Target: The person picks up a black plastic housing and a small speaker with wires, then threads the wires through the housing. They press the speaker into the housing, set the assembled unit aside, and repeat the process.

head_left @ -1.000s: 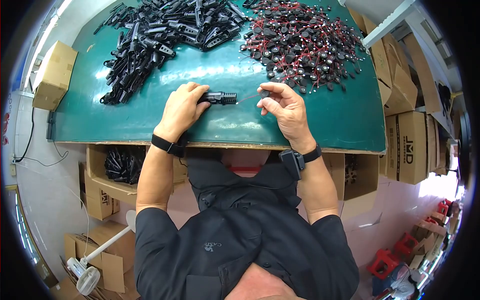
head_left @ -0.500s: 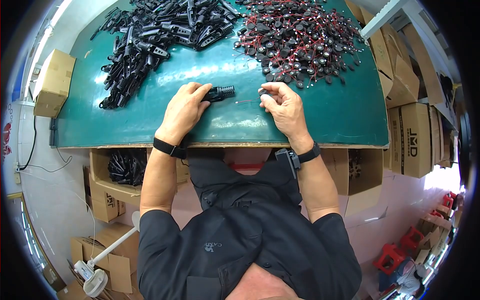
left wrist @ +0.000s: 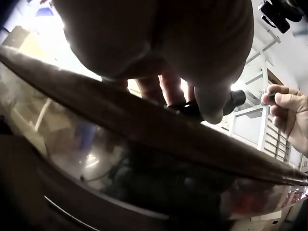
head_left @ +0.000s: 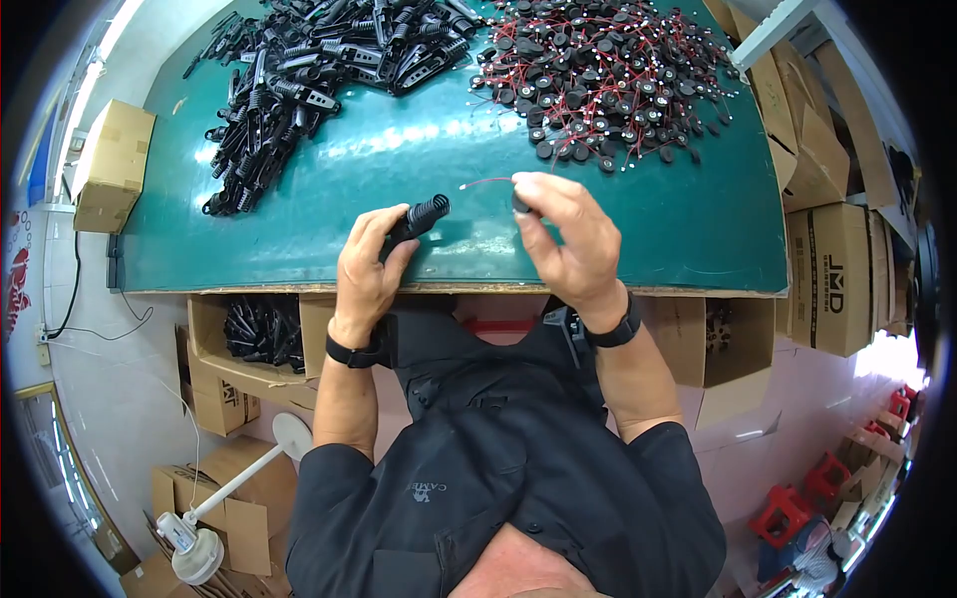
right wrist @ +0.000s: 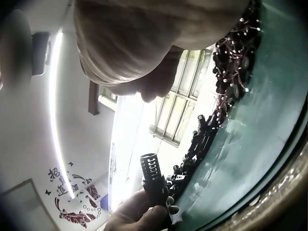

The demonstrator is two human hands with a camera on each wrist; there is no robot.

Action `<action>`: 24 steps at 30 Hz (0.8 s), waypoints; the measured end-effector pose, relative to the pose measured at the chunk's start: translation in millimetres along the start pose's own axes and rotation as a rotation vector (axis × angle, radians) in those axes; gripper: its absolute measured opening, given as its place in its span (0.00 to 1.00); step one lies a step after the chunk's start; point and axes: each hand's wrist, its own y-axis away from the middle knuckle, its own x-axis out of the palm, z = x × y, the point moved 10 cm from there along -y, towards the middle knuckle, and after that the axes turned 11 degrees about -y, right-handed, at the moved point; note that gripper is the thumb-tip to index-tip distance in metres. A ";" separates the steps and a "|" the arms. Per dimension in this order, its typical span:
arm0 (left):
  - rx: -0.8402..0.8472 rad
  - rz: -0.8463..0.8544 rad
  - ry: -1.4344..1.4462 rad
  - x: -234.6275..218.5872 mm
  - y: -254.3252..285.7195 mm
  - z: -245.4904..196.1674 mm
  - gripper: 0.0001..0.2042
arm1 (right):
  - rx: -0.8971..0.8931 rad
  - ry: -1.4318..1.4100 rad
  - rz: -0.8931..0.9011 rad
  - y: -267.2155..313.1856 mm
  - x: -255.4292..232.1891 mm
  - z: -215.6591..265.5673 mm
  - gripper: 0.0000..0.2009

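My left hand (head_left: 371,264) grips a black plastic housing (head_left: 427,215) near the front edge of the table. Its slotted, ribbed tube end (right wrist: 150,167) sticks out past the fingers, tilted up and rightward; the palm hides the rest. Across a short gap, my right hand (head_left: 576,239) pinches a small round black disc (head_left: 519,202) between thumb and fingers. From that disc a thin red wire (head_left: 486,182) runs left toward the housing, ending in a small white tip. The right wrist view shows the left hand (right wrist: 139,211) around the housing.
A heap of similar black housings (head_left: 349,50) covers the back left of the green table (head_left: 299,239). At back right lies a pile of black discs with red wires (head_left: 608,90). A cardboard box (head_left: 115,159) stands at the left edge; open boxes (head_left: 733,344) sit below the front edge.
My left hand has drawn the housing nearer the front edge and tilted its tube end up. My right hand has turned over, and the wire now points left, higher than before.
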 end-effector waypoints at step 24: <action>-0.021 -0.218 0.270 3.3 29.1 23.1 0.23 | -0.301 -0.110 0.213 18.0 45.4 64.6 0.16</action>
